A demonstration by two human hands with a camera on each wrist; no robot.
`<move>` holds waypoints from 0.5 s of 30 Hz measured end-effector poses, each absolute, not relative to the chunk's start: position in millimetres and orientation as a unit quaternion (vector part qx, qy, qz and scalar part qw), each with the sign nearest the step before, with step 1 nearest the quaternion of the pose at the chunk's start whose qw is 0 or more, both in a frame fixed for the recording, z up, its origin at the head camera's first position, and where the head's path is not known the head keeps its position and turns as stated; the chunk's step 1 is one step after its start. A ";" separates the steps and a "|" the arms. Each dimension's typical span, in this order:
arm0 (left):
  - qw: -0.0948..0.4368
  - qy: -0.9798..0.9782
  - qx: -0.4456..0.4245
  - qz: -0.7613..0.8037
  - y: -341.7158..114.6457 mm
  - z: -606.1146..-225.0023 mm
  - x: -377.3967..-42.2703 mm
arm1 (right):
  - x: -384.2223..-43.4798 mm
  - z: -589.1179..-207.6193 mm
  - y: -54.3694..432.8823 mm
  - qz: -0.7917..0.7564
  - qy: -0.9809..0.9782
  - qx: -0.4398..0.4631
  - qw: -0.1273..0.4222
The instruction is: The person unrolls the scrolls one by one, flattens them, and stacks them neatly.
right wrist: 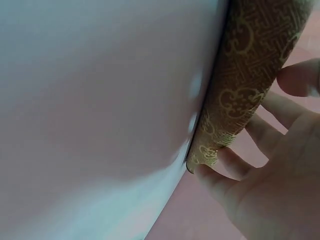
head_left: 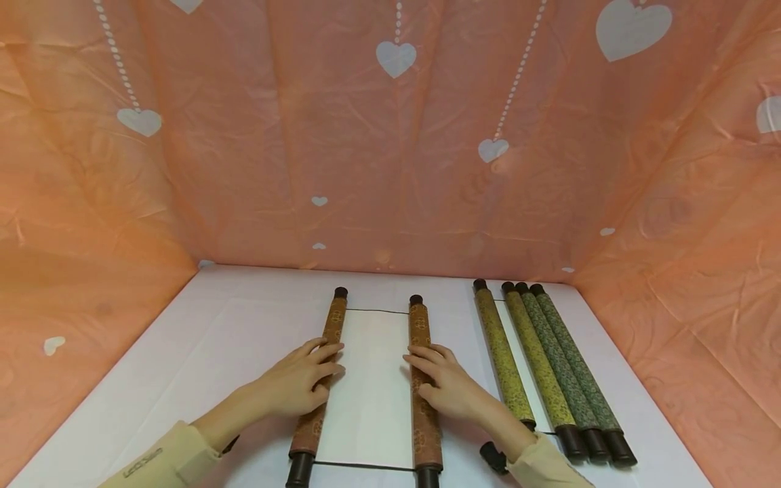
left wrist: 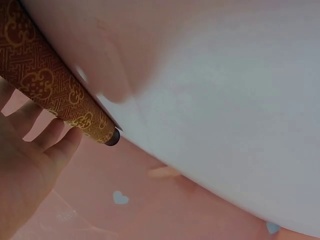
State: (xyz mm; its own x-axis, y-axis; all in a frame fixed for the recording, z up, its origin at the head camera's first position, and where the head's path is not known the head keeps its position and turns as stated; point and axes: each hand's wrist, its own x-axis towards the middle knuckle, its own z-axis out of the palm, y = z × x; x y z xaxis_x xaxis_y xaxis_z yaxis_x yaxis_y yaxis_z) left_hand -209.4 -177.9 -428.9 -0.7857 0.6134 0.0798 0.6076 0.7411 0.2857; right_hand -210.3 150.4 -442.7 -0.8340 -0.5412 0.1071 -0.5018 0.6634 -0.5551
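A brown patterned scroll lies partly unrolled, its pale blank sheet [head_left: 375, 386] between two rolls with dark end knobs. My left hand [head_left: 299, 379] rests across the left roll [head_left: 310, 434], fingers spread over it and fingertips at its inner edge. On the right roll [head_left: 426, 434] lies my right hand [head_left: 448, 383], its fingers laid over the top and thumb on the near side. Both wrist views show gold motifs on the brown roll [left wrist: 60, 85] and fingers touching its side; the palm of the right hand [right wrist: 285, 185] stands apart from the roll [right wrist: 240, 85].
Right of the brown scroll lies a yellow-green scroll [head_left: 503, 359] opened slightly, its second roll [head_left: 539, 359] beside two dark green rolls [head_left: 576, 373]. A dark knob-like object [head_left: 493, 457] sits by the right sleeve. Orange cloth [head_left: 390, 169] with hearts encloses the white table [head_left: 244, 305].
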 end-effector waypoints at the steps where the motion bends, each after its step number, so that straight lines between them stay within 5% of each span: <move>1: 0.008 0.933 0.326 0.151 -178.7 -428.8 -209.3 | -210.5 -442.9 151.9 -0.289 0.913 -0.286 0.032; 15: -0.037 0.948 0.280 0.147 -188.2 -427.2 -206.8 | -207.4 -439.9 162.0 -0.286 0.927 -0.244 -0.002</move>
State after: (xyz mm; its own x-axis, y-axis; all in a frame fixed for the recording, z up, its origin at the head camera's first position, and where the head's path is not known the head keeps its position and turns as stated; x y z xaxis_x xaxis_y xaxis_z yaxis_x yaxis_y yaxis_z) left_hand -206.8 -188.2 -427.2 -0.8406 0.5195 0.1530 0.5415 0.8001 0.2581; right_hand -207.4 162.0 -439.9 -0.8808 -0.4509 0.1441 -0.4537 0.7171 -0.5291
